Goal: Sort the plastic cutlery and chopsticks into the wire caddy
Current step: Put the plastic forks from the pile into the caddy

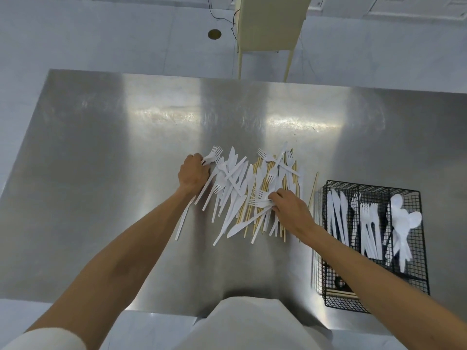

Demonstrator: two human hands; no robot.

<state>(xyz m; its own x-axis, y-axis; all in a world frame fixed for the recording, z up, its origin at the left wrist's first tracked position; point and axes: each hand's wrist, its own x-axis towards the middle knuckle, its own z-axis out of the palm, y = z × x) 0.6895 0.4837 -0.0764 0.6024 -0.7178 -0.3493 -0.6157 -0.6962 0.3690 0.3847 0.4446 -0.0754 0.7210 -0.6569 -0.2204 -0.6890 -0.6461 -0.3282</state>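
A heap of white plastic cutlery (235,183) mixed with wooden chopsticks (288,183) lies at the middle of the steel table (101,160). My left hand (193,173) is at the heap's left edge, fingers closed on white forks (214,154). My right hand (290,207) rests on the heap's near right side, pinching a few forks (260,202). The black wire caddy (414,195) stands to the right, holding knives (337,215), forks (369,228) and spoons (403,221) in separate compartments. A few chopsticks (345,294) lie in its near compartment.
One loose chopstick (313,188) lies between the heap and the caddy. A pale cabinet on thin legs (267,24) stands beyond the table's far edge, with cables and a floor drain (214,34) beside it. My white apron (252,324) is at the near edge.
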